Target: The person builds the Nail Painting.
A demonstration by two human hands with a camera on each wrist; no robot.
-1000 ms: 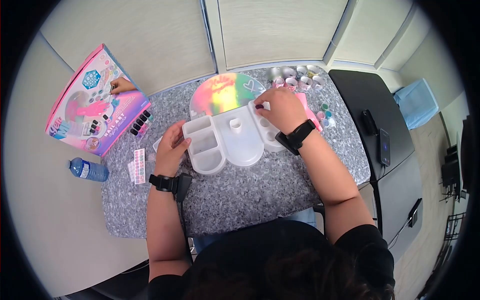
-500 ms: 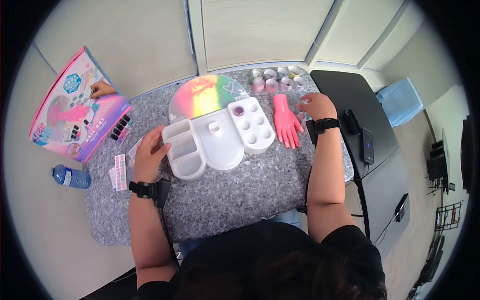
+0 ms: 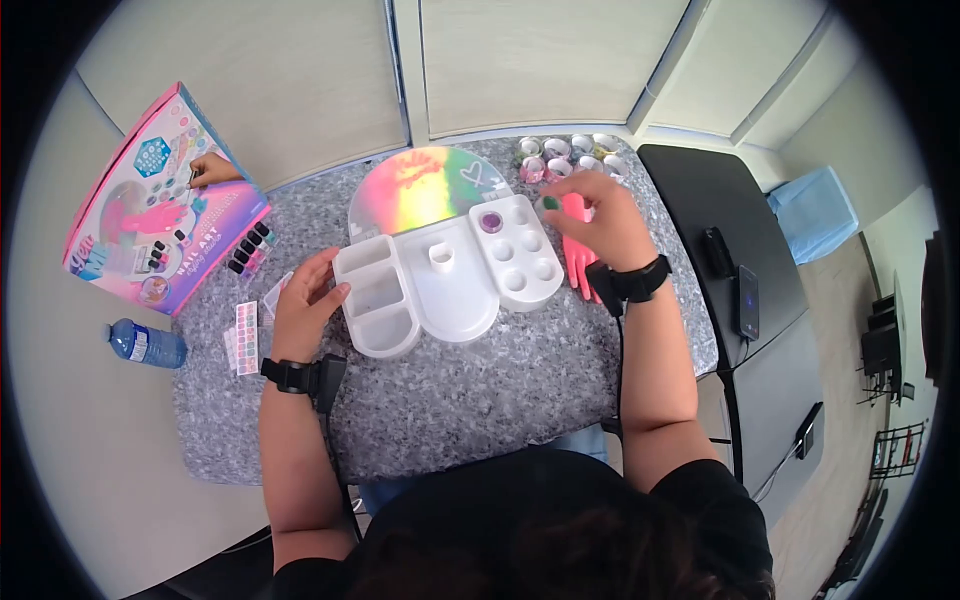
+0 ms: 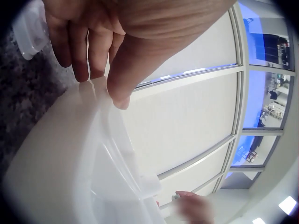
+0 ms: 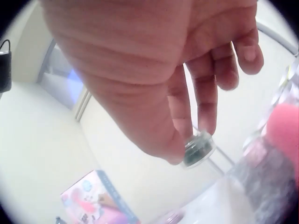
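My right hand [image 3: 608, 225] pinches a small clear pot with green contents [image 3: 550, 203], just off the upper right of the white tray [image 3: 447, 322]. The right wrist view shows the green pot [image 5: 198, 149] between thumb and fingertips. A purple pot [image 3: 491, 222] sits in the top left round hollow of the tray's right section. At the tray's left edge, my left hand [image 3: 303, 312] grips the wall of the three-compartment section, thumb on the rim; the left wrist view shows this hold on the white wall [image 4: 60, 135].
A pink model hand [image 3: 578, 262] lies right of the tray, partly behind my right hand. Several small cups [image 3: 556, 148] stand at the back. An iridescent round board [image 3: 400, 190] is behind the tray. Leftward are polish bottles [image 3: 250, 250], sticker sheets [image 3: 247, 340], a box [image 3: 150, 215] and a water bottle [image 3: 148, 344].
My right hand has moved left from beyond the pink model hand toward the tray, now with the green pot. The purple pot was released into its hollow earlier. My left hand keeps its hold.
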